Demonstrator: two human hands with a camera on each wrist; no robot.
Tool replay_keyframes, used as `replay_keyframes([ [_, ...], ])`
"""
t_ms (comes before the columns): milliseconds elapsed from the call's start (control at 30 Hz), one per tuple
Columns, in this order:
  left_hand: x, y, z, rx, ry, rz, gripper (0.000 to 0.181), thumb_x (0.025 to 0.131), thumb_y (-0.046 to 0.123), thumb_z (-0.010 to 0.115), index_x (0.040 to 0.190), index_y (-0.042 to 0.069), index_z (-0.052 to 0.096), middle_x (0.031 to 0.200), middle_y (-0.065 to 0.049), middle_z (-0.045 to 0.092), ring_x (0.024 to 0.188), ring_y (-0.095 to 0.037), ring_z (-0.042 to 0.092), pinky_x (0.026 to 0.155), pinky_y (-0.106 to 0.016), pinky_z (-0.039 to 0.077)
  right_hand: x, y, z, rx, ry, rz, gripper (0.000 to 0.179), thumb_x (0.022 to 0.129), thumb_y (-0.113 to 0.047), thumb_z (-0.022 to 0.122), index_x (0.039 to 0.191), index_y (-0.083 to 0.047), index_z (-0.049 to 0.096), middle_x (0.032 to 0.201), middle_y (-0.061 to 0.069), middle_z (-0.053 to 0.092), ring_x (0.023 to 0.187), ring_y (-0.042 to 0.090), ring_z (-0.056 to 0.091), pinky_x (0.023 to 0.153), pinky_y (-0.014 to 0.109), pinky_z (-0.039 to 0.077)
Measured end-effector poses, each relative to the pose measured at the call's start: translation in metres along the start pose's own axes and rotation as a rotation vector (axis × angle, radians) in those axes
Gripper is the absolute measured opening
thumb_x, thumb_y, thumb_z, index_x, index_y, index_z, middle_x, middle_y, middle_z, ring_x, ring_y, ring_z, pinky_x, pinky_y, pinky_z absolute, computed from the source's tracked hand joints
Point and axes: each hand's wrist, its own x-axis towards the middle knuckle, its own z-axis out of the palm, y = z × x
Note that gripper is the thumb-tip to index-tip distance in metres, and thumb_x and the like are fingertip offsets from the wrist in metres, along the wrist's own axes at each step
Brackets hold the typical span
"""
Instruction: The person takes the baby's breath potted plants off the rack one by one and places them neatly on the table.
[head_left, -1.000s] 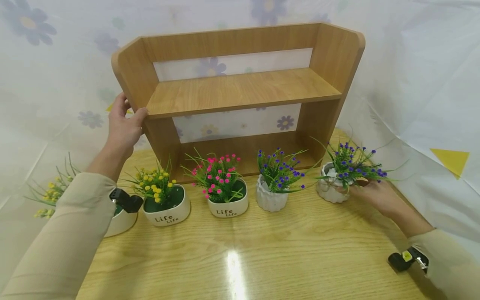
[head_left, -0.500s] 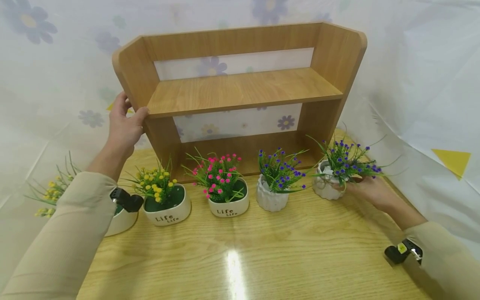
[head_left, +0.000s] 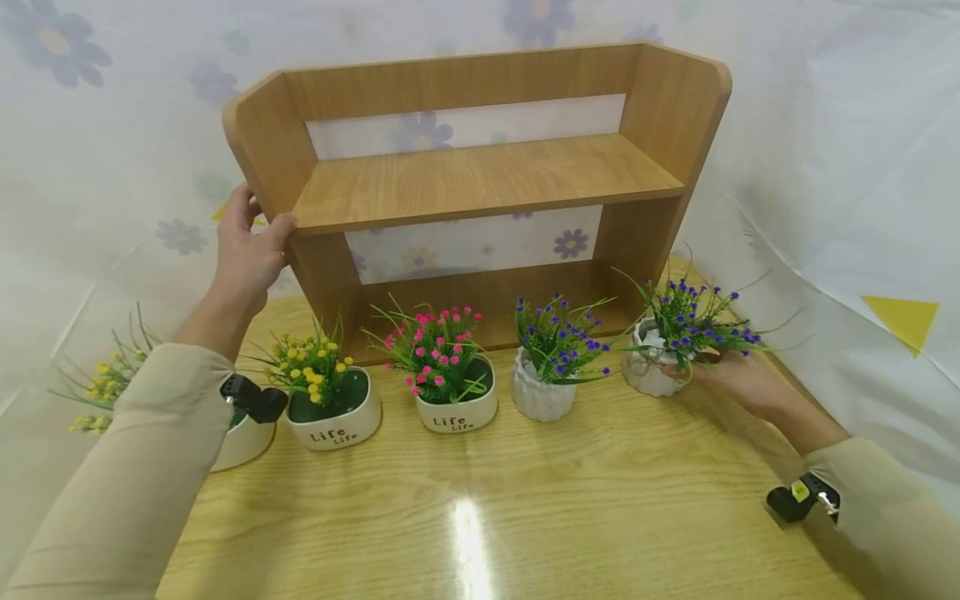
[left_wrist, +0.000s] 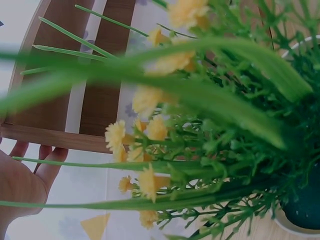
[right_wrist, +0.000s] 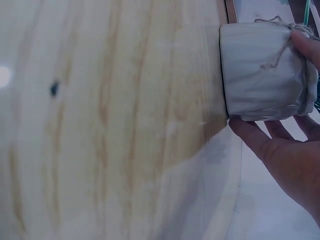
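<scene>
At the left side panel of the two-tier wooden shelf [head_left: 480, 179], my left hand [head_left: 251, 258] grips the panel's edge, thumb at the front. In the left wrist view those fingers [left_wrist: 50, 165] touch the wood, partly behind blurred leaves. My right hand [head_left: 742, 385] holds the rightmost white pot [head_left: 651, 375] of purple flowers by its side. Seen from the right wrist, the thumb lies near the twine bow and the fingers [right_wrist: 252, 137] are against the opposite side. The pot's base stands at the tabletop, by the shelf's right front corner.
In front of the shelf stand another white pot of purple flowers [head_left: 543, 392], a pink-flowered "Life" planter [head_left: 457, 412] and a yellow-flowered one [head_left: 337, 429]. A further yellow plant [head_left: 112, 387] is partly behind my left sleeve. The tabletop [head_left: 570, 500] extends towards me.
My right hand and the rightmost purple-flowered pot have shifted slightly left and back towards the shelf, then nearly stopped. The left hand and the other pots stay in place.
</scene>
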Motion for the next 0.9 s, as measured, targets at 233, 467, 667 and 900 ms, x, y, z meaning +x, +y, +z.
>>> replay_keyframes([
  [233,0.001,-0.001,0.0,-0.008,-0.001,0.002,0.056,0.102,0.014,0.051,0.152,0.036,0.039,0.155,-0.008,0.033,0.141,-0.039,0.035,0.107,-0.067,0.034,-0.003,0.003,-0.002,0.072,-0.013,-0.014,0.075,0.093,-0.013,0.074,0.155,-0.01,0.032,0.15,0.019,0.042,0.132,0.037,0.048,0.09,0.012,0.045],
  [467,0.0,0.0,-0.004,0.014,0.005,-0.008,0.056,0.101,0.015,0.053,0.152,0.036,0.039,0.154,-0.009,0.033,0.139,-0.039,0.037,0.106,-0.066,0.036,-0.015,0.005,-0.008,0.026,-0.039,0.052,0.071,0.095,-0.02,0.073,0.148,0.008,0.036,0.145,0.031,0.045,0.126,0.052,0.048,0.083,0.012,0.049],
  [667,-0.001,0.002,-0.01,0.048,0.022,-0.003,0.056,0.101,0.015,0.053,0.152,0.035,0.039,0.154,-0.01,0.034,0.138,-0.039,0.038,0.106,-0.063,0.038,-0.028,-0.003,-0.008,0.109,-0.123,0.063,0.069,0.098,-0.015,0.068,0.147,0.015,0.031,0.147,0.036,0.038,0.127,0.053,0.046,0.086,0.017,0.052],
  [900,-0.009,0.006,-0.018,0.124,-0.024,-0.049,0.058,0.102,0.031,0.056,0.156,0.034,0.033,0.157,-0.011,0.032,0.141,-0.036,0.036,0.109,-0.06,0.036,-0.049,-0.027,-0.014,0.073,-0.287,0.074,0.059,0.096,-0.015,0.07,0.142,0.007,0.041,0.139,0.032,0.046,0.12,0.043,0.057,0.082,0.028,0.057],
])
